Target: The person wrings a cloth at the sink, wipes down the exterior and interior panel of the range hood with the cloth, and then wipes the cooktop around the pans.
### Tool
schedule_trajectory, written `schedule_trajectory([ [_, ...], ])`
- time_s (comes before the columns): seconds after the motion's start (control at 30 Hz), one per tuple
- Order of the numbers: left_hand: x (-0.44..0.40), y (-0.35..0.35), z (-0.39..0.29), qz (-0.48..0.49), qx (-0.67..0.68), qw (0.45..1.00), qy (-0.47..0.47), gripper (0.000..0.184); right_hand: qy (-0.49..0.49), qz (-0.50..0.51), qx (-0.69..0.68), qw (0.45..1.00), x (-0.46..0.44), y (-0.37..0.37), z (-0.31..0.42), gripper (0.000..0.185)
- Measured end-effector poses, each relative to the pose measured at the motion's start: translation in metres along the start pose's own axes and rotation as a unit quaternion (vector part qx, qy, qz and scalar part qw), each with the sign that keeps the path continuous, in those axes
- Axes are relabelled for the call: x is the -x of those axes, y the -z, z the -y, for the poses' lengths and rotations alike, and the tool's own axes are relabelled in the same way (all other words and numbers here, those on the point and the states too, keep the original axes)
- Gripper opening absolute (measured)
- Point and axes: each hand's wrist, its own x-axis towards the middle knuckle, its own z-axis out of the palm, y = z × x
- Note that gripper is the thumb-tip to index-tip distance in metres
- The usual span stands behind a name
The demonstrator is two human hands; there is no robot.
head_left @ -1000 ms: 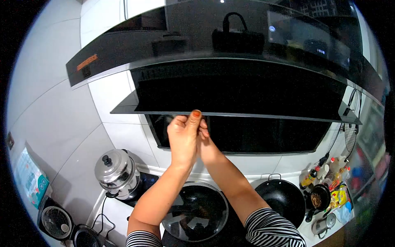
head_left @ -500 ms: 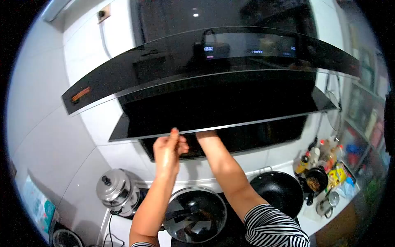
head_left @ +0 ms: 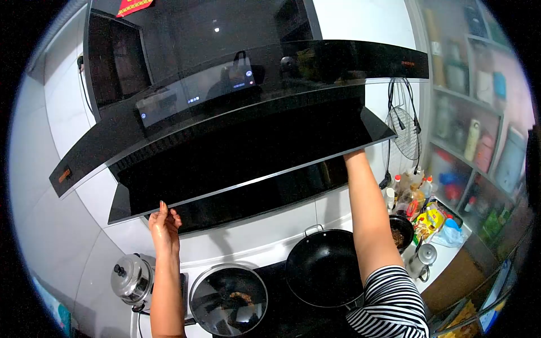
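Observation:
A black range hood [head_left: 315, 59] spans the wall, and its dark glass panel [head_left: 253, 146] is tilted out below the hood's curved front. My left hand [head_left: 164, 228] is at the panel's lower left edge, thumb over the front edge and fingers curled beneath it. My right hand [head_left: 355, 156] reaches up behind the panel's lower right edge; its fingers are hidden by the panel.
Below me on the stove are a glass-lidded pan [head_left: 228, 298] and a black wok [head_left: 324, 270]. A steel pot [head_left: 132, 281] stands at left. Bottles [head_left: 414, 191], a yellow packet [head_left: 429, 221] and a metal jug [head_left: 421, 262] crowd the right counter. A wire strainer [head_left: 406, 135] hangs at right.
My hands have moved apart along the panel's lower edge, the left toward its left corner and the right toward its right end. The view has shifted right and tilted.

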Motion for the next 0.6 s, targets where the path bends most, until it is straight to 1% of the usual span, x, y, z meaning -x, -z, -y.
schedule_trajectory([
  [0.07,0.011,-0.015,-0.007,-0.021,0.006,1.000,0.011,0.028,0.022,-0.007,0.012,1.000,-0.006,0.006,0.019,0.039],
  [0.13,0.014,-0.024,-0.004,-0.031,0.035,0.998,-0.032,0.028,0.049,-0.007,0.024,0.998,-0.004,0.016,0.040,0.040],
  [0.17,0.016,-0.029,-0.005,-0.023,0.044,0.998,-0.040,0.029,0.062,-0.003,0.016,0.998,-0.001,0.022,0.048,0.041],
  [0.2,0.016,-0.034,-0.004,-0.030,0.066,0.996,-0.055,0.029,0.041,0.058,-0.042,0.997,-0.023,0.051,0.061,0.052],
  [0.23,0.018,-0.039,-0.004,-0.011,0.077,0.996,-0.051,0.029,0.029,-0.030,-0.046,0.998,0.012,0.019,0.073,0.063],
  [0.27,0.018,-0.045,-0.004,0.007,0.089,0.995,-0.048,0.029,0.002,-0.039,-0.058,0.998,0.025,0.008,0.080,0.067],
  [0.33,0.018,-0.052,-0.001,0.001,0.104,0.994,-0.042,0.031,0.013,-0.027,-0.057,0.998,0.035,0.008,0.083,0.067],
  [0.4,0.019,-0.055,0.003,0.007,0.125,0.991,-0.042,0.035,-0.015,-0.008,-0.043,0.999,0.060,-0.003,0.075,0.066],
  [0.43,0.019,-0.055,0.004,0.009,0.127,0.991,-0.039,0.036,-0.010,-0.035,-0.043,0.998,0.079,-0.018,0.065,0.063],
  [0.5,0.018,-0.051,0.005,0.019,0.117,0.992,-0.029,0.039,-0.058,0.015,-0.064,0.996,0.100,-0.019,0.037,0.059],
  [0.6,0.017,-0.040,0.002,0.040,0.116,0.992,-0.006,0.042,-0.130,0.052,-0.130,0.982,0.153,-0.053,-0.031,0.054],
])
